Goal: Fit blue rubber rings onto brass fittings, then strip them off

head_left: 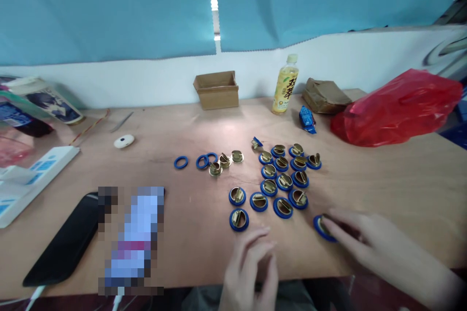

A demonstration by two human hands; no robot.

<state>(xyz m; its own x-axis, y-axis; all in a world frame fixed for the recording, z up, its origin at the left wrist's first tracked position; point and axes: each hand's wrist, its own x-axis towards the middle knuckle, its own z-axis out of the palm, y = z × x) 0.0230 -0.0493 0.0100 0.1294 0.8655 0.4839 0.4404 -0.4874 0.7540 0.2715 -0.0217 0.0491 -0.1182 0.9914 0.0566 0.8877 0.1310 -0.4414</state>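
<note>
Near the table's front edge, my right hand (365,235) pinches the brass top of a round piece with a blue ring (321,228) around its base. My left hand (250,267) is to the left of it, fingers loosely bent and apart, holding nothing. Just beyond its fingertips lies a brass piece in a blue ring (239,219). Several more of these brass-and-blue pieces (284,182) sit grouped in the middle of the table. Farther left are brass pieces without rings (215,169) and loose blue rings (181,162). A small blue-and-brass piece (257,144) lies tipped on its side.
A small cardboard box (219,97), a yellow drink bottle (286,85), a blue wrapper (308,120), a brown paper package (324,97) and a red plastic bag (397,112) line the back. On the left are a power strip (47,165) and two phones, one black (65,243), both with cables.
</note>
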